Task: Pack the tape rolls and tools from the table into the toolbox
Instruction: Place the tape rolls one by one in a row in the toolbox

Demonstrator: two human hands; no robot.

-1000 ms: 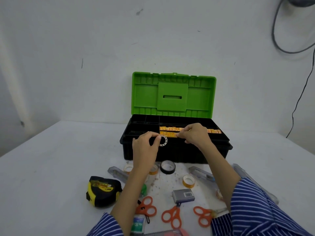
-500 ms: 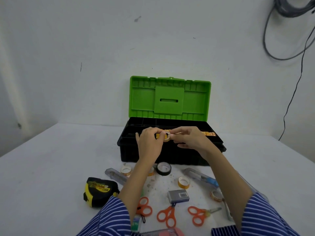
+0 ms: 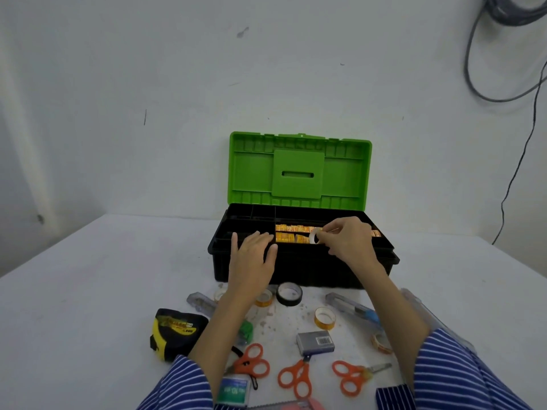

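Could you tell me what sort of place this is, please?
Probably a plain workroom or recording setup: a white table against a bare white wall, loose cables hanging, and an open toolbox.

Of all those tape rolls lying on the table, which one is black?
The black tape roll just in front of the toolbox, between the two forearms. The other rolls on the table, such as the one nearer the person, are yellowish or clear.

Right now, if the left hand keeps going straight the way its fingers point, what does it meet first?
Probably the toolbox: the left hand already reaches over its front rim, toward the empty black compartments left of the orange rolls. Depth is unclear.
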